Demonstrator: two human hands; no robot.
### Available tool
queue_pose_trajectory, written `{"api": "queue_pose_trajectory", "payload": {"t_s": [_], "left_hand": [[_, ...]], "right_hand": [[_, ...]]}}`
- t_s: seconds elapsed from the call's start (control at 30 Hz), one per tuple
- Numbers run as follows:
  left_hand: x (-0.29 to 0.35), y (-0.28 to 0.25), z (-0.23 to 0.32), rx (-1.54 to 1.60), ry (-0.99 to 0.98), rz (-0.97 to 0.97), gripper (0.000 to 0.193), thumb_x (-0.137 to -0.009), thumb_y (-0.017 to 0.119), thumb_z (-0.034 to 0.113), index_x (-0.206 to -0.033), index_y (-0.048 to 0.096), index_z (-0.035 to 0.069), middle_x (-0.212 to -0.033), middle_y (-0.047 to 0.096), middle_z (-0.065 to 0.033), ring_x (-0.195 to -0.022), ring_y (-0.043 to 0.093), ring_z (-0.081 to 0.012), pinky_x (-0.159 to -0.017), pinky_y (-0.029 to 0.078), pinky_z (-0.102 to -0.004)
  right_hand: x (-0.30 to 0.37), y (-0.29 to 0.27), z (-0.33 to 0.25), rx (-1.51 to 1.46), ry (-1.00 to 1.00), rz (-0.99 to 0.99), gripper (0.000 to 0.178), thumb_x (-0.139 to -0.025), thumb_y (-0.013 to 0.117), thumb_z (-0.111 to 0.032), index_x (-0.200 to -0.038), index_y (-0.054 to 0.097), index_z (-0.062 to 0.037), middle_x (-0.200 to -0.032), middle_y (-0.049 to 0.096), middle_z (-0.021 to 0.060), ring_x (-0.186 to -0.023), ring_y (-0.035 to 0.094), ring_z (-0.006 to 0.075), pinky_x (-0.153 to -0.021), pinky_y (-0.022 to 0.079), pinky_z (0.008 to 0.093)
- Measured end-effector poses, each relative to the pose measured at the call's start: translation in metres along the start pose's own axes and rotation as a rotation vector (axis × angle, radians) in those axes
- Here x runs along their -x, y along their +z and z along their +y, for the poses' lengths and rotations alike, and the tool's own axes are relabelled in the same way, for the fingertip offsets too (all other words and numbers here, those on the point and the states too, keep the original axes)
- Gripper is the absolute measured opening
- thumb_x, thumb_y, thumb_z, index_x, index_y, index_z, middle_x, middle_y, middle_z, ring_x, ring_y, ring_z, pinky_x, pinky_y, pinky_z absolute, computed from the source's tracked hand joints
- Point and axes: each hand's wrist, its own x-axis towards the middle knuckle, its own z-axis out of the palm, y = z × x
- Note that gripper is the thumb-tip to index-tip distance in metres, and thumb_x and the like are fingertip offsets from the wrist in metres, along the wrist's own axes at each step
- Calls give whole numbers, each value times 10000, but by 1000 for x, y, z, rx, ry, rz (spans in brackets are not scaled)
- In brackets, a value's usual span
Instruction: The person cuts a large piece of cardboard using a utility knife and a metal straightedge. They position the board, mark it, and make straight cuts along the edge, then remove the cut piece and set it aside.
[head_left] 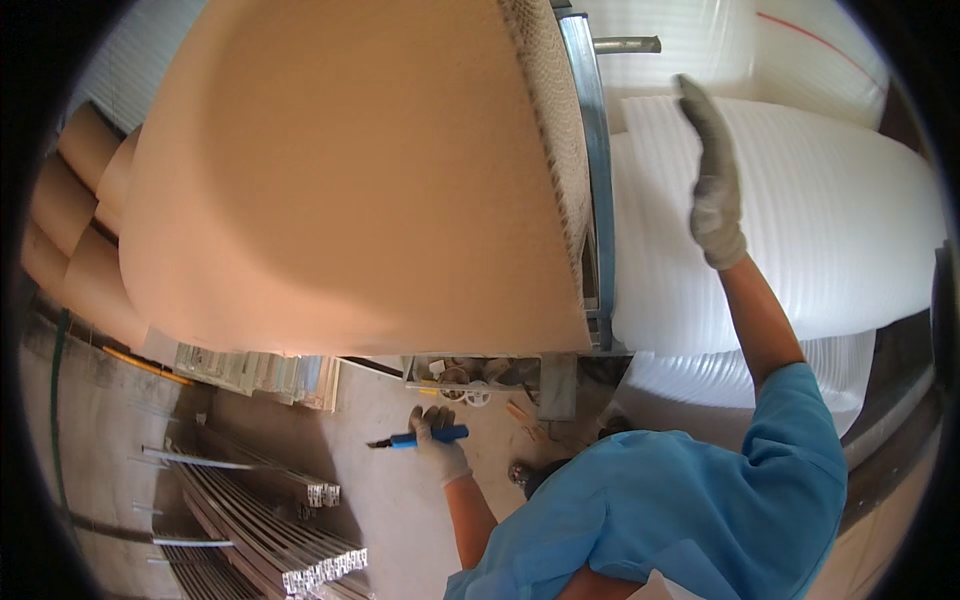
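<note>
My left hand (436, 447), in a grey-white glove, is closed around a blue utility knife (445, 434), its dark blade pointing left. The hand is low, below the near edge of a large sheet of brown corrugated cardboard (360, 200). My right hand (716, 200), gloved in grey, reaches far forward over a big roll of white foam sheet (810, 210). Its fingers are stretched out straight and close together, slightly smeared by motion, with nothing in them. Whether it touches the foam I cannot tell.
A grey metal frame (592, 130) with a short bar stands between cardboard and foam. Cardboard rolls (95, 200) are stacked at far left. Bundled long metal profiles (270, 520) lie low left. Below the cardboard's edge, a tray (470, 375) holds small items, including tape rolls.
</note>
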Motion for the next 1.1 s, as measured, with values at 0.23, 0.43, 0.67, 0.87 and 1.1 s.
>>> {"api": "queue_pose_trajectory", "payload": {"t_s": [0.23, 0.43, 0.67, 0.87, 1.1], "left_hand": [[-13, -97, 46, -87, 47, 277, 461, -902, 633, 379, -1214, 528, 57, -926, 613, -111, -767, 612, -249, -686, 537, -385], [-47, -58, 27, -77, -2, 24, 422, -933, 589, 395, -1208, 526, 82, -931, 624, -114, -810, 614, -265, -769, 526, -434], [-12, -62, 0, -44, -144, 136, 391, -950, 569, 384, -1187, 518, 77, -939, 641, -134, -810, 629, -287, -747, 530, -436], [-23, -97, 7, -18, -249, 122, 359, -942, 595, 348, -1149, 536, 61, -885, 639, -137, -748, 631, -288, -681, 537, -417], [-23, -143, 34, -31, -70, 72, 365, -962, 579, 288, -1169, 558, -11, -917, 648, -160, -803, 664, -293, -694, 568, -415]], "right_hand": [[-28, 20, -36, -81, 135, 578, 1043, -851, 193, -799, -1475, 251, 35, -1522, 281, 212, -1424, 259, 312, -1184, 156, 439], [-32, 67, -11, -218, 118, 65, 899, -927, 310, -678, -1451, 304, 52, -1469, 374, 222, -1375, 350, 312, -1158, 238, 431], [0, 19, -19, -208, 391, 201, 587, -1014, 414, -423, -1359, 469, 48, -1346, 532, 197, -1228, 525, 279, -1056, 404, 385], [26, 13, -50, -82, 518, 399, 539, -1036, 368, -390, -1370, 470, 21, -1358, 531, 183, -1208, 552, 281, -1048, 432, 421], [143, 56, -166, -321, 141, -418, 458, -862, 565, -249, -1240, 536, 8, -1191, 600, 171, -1086, 587, 277, -958, 452, 384]]}}
